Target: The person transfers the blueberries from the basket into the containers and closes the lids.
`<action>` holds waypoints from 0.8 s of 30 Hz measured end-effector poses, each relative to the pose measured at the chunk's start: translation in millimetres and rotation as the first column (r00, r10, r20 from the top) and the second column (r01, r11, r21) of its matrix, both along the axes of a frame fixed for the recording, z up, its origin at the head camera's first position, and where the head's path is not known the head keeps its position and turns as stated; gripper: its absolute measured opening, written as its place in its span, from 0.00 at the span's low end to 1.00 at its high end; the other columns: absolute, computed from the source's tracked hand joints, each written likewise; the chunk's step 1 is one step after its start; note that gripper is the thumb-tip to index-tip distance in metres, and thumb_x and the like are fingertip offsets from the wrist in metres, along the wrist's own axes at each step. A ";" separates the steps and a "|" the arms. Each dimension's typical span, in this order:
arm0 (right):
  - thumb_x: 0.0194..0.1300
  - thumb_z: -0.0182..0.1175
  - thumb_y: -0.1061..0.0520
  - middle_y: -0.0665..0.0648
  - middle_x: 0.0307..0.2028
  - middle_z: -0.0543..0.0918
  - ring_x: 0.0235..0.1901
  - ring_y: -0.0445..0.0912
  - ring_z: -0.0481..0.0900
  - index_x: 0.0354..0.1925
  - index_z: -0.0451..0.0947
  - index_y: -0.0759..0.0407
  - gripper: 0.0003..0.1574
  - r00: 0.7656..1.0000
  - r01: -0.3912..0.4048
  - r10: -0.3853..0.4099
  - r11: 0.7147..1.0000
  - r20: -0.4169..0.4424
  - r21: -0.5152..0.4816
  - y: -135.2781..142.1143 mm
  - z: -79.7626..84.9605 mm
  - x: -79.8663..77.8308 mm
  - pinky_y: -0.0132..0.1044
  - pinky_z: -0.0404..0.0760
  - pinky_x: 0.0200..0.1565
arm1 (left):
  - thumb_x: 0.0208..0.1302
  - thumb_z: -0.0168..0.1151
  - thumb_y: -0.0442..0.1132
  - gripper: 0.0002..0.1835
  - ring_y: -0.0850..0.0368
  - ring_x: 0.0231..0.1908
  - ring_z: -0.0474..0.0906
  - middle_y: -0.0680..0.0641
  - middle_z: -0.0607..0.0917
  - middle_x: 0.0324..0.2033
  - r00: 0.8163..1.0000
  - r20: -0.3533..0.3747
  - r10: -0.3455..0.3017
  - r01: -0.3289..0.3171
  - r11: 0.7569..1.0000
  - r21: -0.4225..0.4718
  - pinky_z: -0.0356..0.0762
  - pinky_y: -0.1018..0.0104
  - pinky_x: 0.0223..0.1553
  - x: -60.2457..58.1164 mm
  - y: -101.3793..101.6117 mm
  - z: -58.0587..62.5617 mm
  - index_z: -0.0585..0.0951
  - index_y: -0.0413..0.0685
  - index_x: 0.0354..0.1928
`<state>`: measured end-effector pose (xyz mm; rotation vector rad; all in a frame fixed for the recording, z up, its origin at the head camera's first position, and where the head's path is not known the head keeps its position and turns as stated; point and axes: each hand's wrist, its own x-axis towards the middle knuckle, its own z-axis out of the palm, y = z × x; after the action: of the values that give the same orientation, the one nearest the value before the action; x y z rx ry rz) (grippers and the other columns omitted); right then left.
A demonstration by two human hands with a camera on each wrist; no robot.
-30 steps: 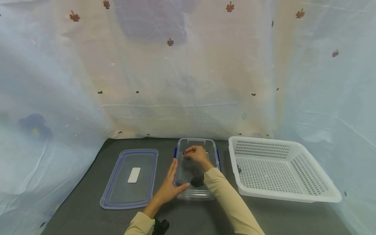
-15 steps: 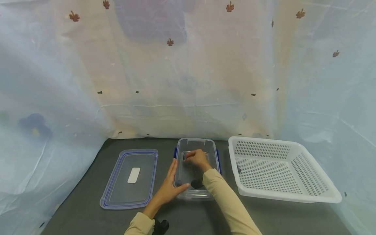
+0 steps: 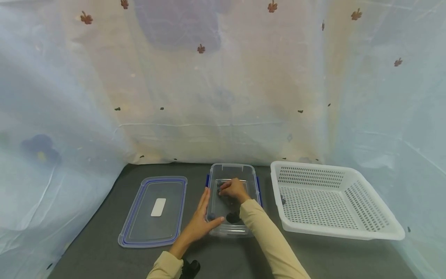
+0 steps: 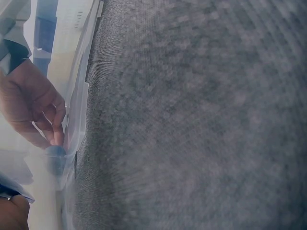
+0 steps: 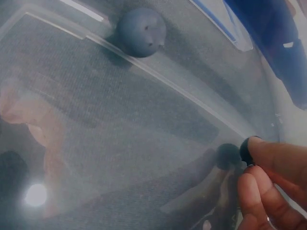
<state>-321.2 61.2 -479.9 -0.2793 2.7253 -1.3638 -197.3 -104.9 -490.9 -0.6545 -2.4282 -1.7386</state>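
Observation:
A clear plastic box (image 3: 232, 231) with blue side latches stands mid-table. My right hand (image 3: 235, 189) is inside it near the far left corner. Thumb and fingertips there pinch a small dark blue ball (image 5: 245, 152), mostly hidden by the fingers. Through the clear wall, the left wrist view shows this ball (image 4: 55, 160) below the right fingertips. A similar ball (image 5: 141, 32) lies by the box's near left corner. Along the box's left side rests my left hand (image 3: 199, 224), fingers straight, thumb at the near end.
Left of the box lies a clear lid (image 3: 148, 232) with a blue seal and a white label (image 3: 158, 207). A white perforated basket (image 3: 315, 207) stands to the right, with a dark round thing (image 3: 283, 200) at its left side. Plastic sheeting (image 3: 223, 139) surrounds the table.
My right hand has come down deeper into the box with its ball, near the far left corner. The left hand has stayed against the box's side.

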 end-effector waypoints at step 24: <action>0.51 0.73 0.60 0.56 0.34 0.87 0.36 0.48 0.82 0.37 0.87 0.64 0.13 0.999 0.046 -0.047 0.998 -0.004 -0.040 -2.0 30.0 1.7 0.41 0.81 0.41 | 0.60 0.69 0.43 0.54 0.40 0.72 0.36 0.42 0.37 0.75 1.000 0.002 -0.006 0.006 1.000 -0.011 0.48 0.36 0.64 -5.9 -3.5 -11.1 0.41 0.42 0.76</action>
<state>-319.5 59.2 -449.9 -0.2238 2.7279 -1.4325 -203.2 -108.4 -502.0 -0.6629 -2.4412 -1.7303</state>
